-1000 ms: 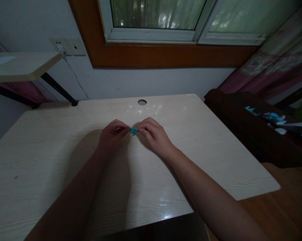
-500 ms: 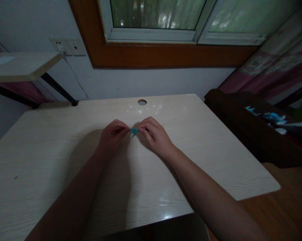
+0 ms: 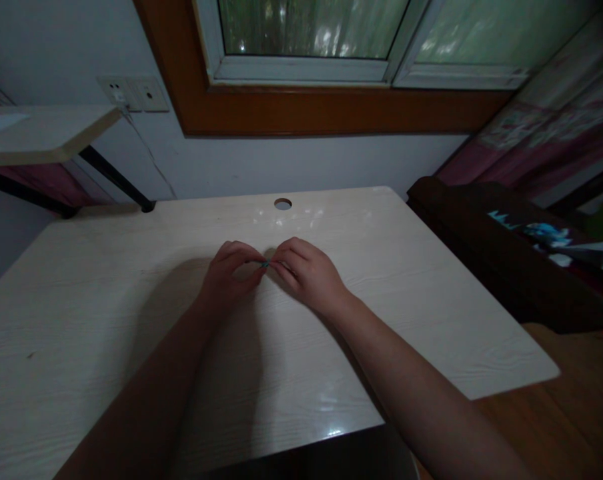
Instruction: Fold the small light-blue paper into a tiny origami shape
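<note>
My left hand [image 3: 229,273] and my right hand [image 3: 309,273] meet fingertip to fingertip over the middle of a pale wooden desk [image 3: 106,333]. Both pinch a small teal piece of folded paper [image 3: 265,265], and only a thin sliver of it shows between the fingers. The fingers of both hands are curled and pressed together on it. My forearms reach in from the bottom of the view.
A round cable hole [image 3: 283,204] sits near the desk's far edge. A raised side shelf [image 3: 41,130] stands at the left, wall sockets [image 3: 134,93] behind it. A dark wooden piece of furniture [image 3: 501,260] with several teal paper pieces [image 3: 536,230] stands at the right. A window is above.
My fingertips have closed in on the teal paper. It showed as a small triangle before and is now almost hidden between the fingers.
</note>
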Available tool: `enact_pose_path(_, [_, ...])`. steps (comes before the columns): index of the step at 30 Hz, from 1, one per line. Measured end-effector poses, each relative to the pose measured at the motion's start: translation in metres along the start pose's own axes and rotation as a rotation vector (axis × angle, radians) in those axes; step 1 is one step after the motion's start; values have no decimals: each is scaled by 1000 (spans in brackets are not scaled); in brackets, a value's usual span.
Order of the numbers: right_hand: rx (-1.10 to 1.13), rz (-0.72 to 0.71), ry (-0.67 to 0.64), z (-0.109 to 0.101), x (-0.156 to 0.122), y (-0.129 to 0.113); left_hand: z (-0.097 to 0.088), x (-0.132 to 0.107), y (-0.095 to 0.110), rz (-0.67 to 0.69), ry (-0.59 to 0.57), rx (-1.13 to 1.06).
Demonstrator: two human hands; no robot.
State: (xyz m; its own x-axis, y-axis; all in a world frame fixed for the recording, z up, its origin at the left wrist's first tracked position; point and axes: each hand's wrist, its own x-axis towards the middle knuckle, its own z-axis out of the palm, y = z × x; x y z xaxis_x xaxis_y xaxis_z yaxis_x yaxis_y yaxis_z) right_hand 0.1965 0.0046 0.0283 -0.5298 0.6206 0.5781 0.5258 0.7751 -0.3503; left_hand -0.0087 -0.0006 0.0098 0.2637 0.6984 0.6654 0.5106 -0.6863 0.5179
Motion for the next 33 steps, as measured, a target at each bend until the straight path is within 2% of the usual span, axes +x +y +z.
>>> enact_pose_path(6, [20, -6, 42, 1, -1, 0, 0, 0, -4, 67, 67, 74])
enact_pose_path(13, [158, 20, 149, 3, -2, 1, -4, 1, -4, 127, 140, 157])
enact_pose_path(22, [160, -54, 243, 0, -4, 0, -7, -1, -3, 152, 215, 267])
enact_pose_path(29, [146, -68, 282, 1, -6, -1, -9, -2, 0, 33, 304, 173])
enact_pose_path(33, [119, -64, 293, 2, -7, -1, -6, -4, 3, -157, 324, -113])
